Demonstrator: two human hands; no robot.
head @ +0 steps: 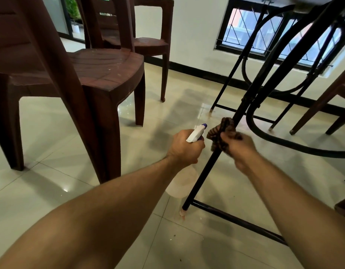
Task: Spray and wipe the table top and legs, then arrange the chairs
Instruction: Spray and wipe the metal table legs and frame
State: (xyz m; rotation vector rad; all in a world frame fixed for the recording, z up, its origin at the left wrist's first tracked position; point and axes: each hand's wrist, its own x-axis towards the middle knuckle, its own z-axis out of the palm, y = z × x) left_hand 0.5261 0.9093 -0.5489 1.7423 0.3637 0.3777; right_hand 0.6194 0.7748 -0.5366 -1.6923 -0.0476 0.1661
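You were down low by the table, wiping one of its black metal legs with a cloth while holding a spray bottle.
Pale glossy floor tiles filled most of the view. Two dark brown plastic chairs stood to your left, the nearer chair large in the foreground and the second chair behind it by the white wall. The table top showed only at the upper right, its black frame of straight legs and curved hoops beneath it, in front of a barred window. Your left hand was curled round the spray bottle's neck, with its white and purple head pointing toward the leg. Your right hand, blurred, gripped the brown cloth bunched round the leg, partway up it.
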